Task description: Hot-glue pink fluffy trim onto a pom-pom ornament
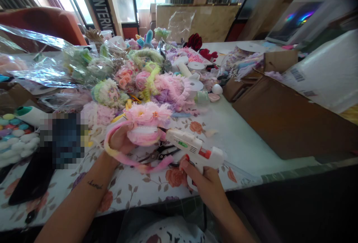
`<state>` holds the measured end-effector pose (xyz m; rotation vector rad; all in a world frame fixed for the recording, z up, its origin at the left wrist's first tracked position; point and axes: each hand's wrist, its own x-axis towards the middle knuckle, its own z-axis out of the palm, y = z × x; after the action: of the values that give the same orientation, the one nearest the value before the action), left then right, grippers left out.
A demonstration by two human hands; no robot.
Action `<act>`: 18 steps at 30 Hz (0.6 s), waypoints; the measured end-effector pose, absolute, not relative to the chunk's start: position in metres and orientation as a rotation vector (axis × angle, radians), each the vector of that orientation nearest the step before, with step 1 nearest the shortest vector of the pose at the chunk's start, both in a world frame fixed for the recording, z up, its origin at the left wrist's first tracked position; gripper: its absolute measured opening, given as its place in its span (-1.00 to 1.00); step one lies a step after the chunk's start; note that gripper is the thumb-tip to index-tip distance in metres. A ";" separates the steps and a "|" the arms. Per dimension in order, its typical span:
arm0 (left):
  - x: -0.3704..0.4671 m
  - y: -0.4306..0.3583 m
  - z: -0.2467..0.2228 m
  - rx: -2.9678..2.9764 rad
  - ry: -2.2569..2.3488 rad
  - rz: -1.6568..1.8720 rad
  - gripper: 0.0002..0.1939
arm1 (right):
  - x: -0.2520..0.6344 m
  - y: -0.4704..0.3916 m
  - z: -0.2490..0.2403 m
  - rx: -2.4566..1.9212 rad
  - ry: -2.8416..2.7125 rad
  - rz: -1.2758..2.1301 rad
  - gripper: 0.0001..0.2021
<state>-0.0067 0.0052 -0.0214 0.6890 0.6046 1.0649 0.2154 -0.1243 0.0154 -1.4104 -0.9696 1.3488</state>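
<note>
My right hand [205, 183] is wrapped round the handle of a white hot glue gun [184, 142]. The gun's dark nozzle points left and meets or nearly meets the white band of a pink fluffy flower-trimmed piece [148, 118]. Fingers of my left hand [121, 140] close on the left side of that piece, partly hidden behind it. A fuzzy pink-and-yellow strip [123, 157] loops from it, over my left wrist and down to the right. Black-handled pliers or cutters [158, 155] lie on the cloth beneath the strip.
Pastel trims, flowers and ribbon spools [195, 84] are heaped across the back. A large cardboard box [291, 120] stands at right, with a white plastic package [324, 71] above it. A black phone-like object [33, 176] and white and coloured balls [16, 138] lie at left.
</note>
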 end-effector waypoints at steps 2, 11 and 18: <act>-0.006 0.005 -0.020 0.676 0.610 1.054 -0.46 | 0.216 -0.124 0.014 -1.409 -0.967 1.342 -0.61; -0.007 0.005 -0.022 0.656 0.626 1.040 -0.53 | 0.216 -0.122 0.011 -1.408 -0.886 1.284 -0.67; -0.006 0.006 -0.015 0.646 0.649 1.093 -0.59 | 0.238 -0.123 0.005 -1.414 -0.842 1.119 -0.63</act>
<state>-0.0062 0.0062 -0.0151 0.6460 0.6488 1.0929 0.2378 -0.1226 0.0047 -1.4140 -0.8417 1.1189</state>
